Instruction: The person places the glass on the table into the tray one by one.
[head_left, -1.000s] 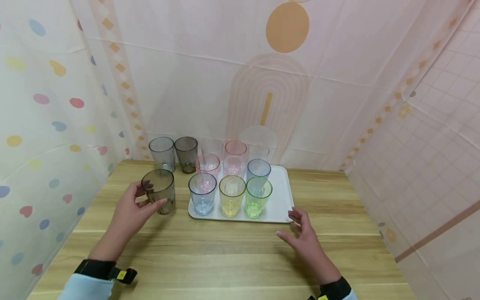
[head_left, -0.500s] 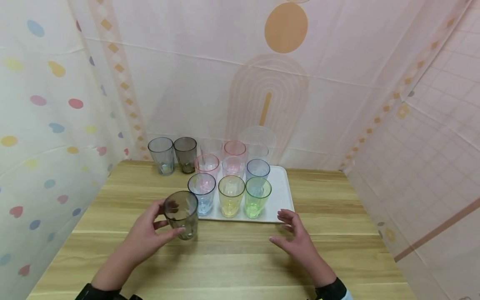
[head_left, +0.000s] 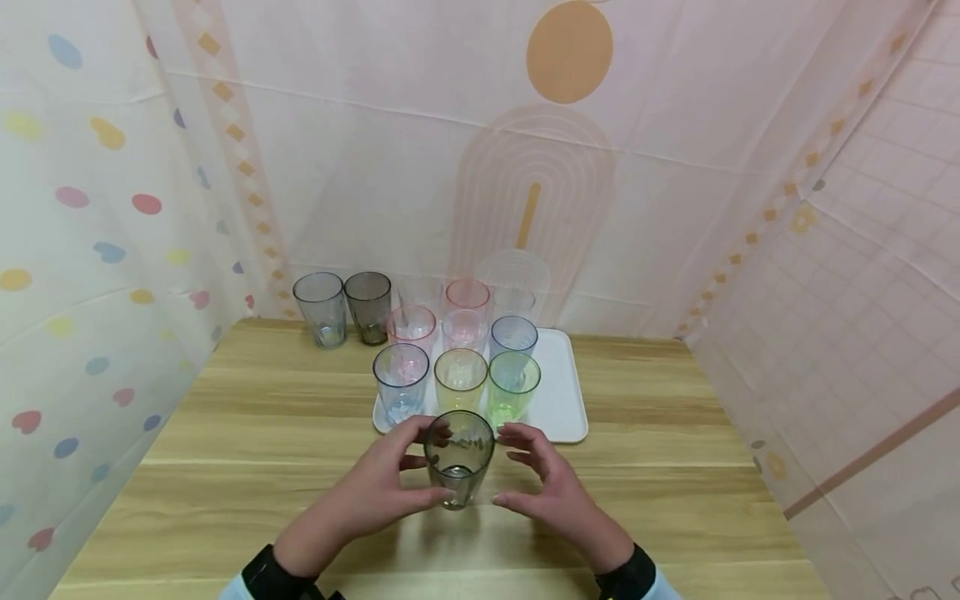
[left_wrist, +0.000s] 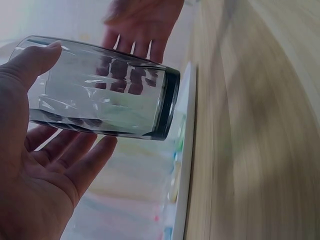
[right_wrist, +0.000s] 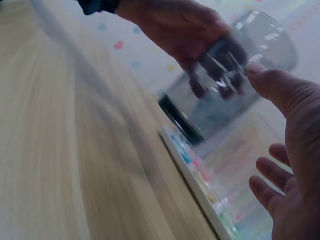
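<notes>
My left hand (head_left: 369,490) grips a smoky grey glass tumbler (head_left: 460,458) between its thumb and fingers, in front of the white tray (head_left: 561,400). The tumbler is upright and raised above the wooden tabletop; its thick dark base (left_wrist: 169,105) shows in the left wrist view. My right hand (head_left: 553,490) is just to the right of the tumbler, fingers and thumb spread and curved towards its side. In the right wrist view its thumb overlaps the glass while the fingers stay apart. A yellow glass (head_left: 461,379) and a green glass (head_left: 513,383) stand right behind.
More glasses fill the tray: a light blue one (head_left: 402,383), a dark blue-rimmed one (head_left: 514,333), several pink and clear ones. A grey glass (head_left: 321,310) and a dark brown-grey glass (head_left: 369,308) stand on the table (head_left: 247,400), left of the tray by the curtain.
The left hand has carried the tumbler from the left side of the table rightwards and nearer, to the front of the tray. The right hand has moved left to meet it.
</notes>
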